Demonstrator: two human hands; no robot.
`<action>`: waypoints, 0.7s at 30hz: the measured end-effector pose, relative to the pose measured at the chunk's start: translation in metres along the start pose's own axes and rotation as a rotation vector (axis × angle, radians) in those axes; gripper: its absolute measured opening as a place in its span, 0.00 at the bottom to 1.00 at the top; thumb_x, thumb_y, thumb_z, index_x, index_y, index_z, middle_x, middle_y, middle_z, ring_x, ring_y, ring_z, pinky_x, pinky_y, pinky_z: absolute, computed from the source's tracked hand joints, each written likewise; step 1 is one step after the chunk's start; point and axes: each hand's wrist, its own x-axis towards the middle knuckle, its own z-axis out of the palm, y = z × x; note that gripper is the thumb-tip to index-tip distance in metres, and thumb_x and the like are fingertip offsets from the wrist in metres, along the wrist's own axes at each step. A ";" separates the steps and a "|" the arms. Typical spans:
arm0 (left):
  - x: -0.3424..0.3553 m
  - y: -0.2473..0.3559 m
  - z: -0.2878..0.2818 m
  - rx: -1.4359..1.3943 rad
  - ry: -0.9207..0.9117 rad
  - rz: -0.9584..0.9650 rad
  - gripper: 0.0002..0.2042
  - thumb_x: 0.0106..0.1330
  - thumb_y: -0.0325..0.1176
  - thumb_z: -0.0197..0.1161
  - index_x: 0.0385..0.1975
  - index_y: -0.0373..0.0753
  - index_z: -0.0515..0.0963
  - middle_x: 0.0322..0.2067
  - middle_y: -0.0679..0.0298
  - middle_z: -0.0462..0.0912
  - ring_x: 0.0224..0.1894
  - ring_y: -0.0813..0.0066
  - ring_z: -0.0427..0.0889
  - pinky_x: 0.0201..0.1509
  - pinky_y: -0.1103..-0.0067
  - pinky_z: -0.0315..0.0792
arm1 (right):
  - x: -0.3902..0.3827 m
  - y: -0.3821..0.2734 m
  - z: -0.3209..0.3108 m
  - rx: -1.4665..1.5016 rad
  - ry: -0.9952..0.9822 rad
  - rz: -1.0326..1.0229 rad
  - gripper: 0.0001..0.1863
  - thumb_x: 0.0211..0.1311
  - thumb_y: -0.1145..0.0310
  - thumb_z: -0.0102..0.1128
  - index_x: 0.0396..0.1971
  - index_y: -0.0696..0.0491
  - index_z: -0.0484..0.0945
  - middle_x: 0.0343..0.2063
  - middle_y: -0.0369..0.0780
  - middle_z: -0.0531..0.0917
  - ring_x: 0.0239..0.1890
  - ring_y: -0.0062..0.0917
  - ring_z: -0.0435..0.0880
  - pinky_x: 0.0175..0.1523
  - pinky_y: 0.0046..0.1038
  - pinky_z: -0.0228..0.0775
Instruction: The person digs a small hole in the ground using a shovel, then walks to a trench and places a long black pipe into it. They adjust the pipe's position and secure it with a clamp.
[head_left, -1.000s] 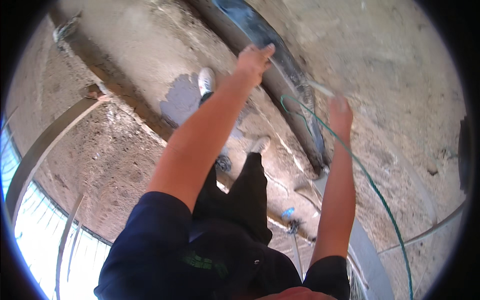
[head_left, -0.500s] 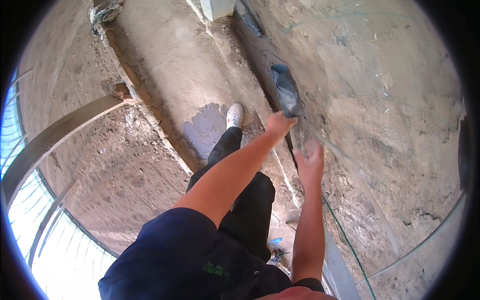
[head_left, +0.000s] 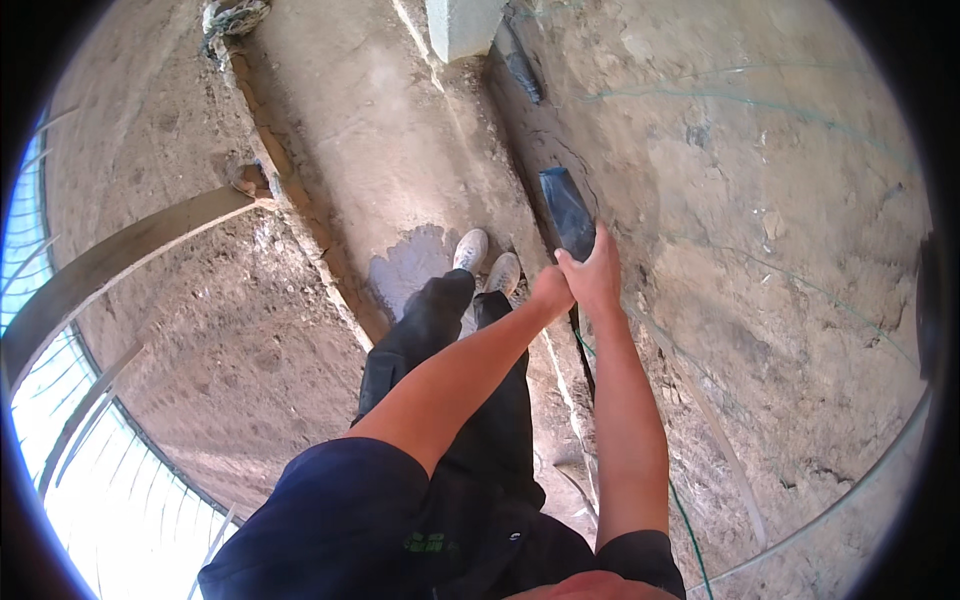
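Observation:
My two hands meet in front of me, beside a rough earthen wall [head_left: 760,250]. My right hand [head_left: 596,275] reaches up to the lower end of a dark blue-black strip [head_left: 565,208] lying in the gap along the wall, with its fingers curled on it. Just to its left, my left hand [head_left: 551,291] is bunched and touching the right one; what it holds is hidden. A thin green string [head_left: 684,520] runs down from under the hands along the wall. My pale shoes [head_left: 487,262] stand on a concrete ledge [head_left: 370,130].
A wet grey patch [head_left: 410,272] marks the ledge by my feet. A pale concrete block [head_left: 462,25] stands farther along it. A bent wooden plank [head_left: 120,255] and metal railings [head_left: 70,440] lie to the left, below. More green lines [head_left: 740,100] cross the wall.
My view has swung along the ledge. Both arms have drawn together: the hands were apart on the wall a second ago and now touch at the dark strip.

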 end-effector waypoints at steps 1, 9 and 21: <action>0.001 -0.002 0.001 0.048 -0.006 0.040 0.11 0.64 0.32 0.65 0.39 0.30 0.82 0.34 0.45 0.87 0.41 0.48 0.88 0.41 0.61 0.78 | 0.002 0.001 0.001 -0.005 0.014 -0.016 0.48 0.52 0.59 0.75 0.71 0.59 0.59 0.58 0.57 0.75 0.62 0.51 0.73 0.67 0.45 0.66; 0.022 -0.004 -0.037 -0.179 -0.172 0.134 0.18 0.62 0.27 0.69 0.51 0.33 0.79 0.40 0.52 0.88 0.44 0.63 0.87 0.48 0.68 0.78 | 0.010 -0.014 0.003 0.057 0.162 0.047 0.44 0.47 0.68 0.70 0.67 0.59 0.63 0.58 0.55 0.75 0.62 0.50 0.74 0.68 0.44 0.65; 0.044 0.133 -0.193 -0.087 -0.441 0.144 0.20 0.63 0.37 0.76 0.49 0.31 0.80 0.36 0.61 0.86 0.38 0.74 0.83 0.41 0.74 0.77 | 0.008 -0.066 -0.013 -0.052 0.240 0.251 0.43 0.48 0.65 0.71 0.67 0.56 0.65 0.54 0.52 0.77 0.59 0.50 0.75 0.65 0.45 0.67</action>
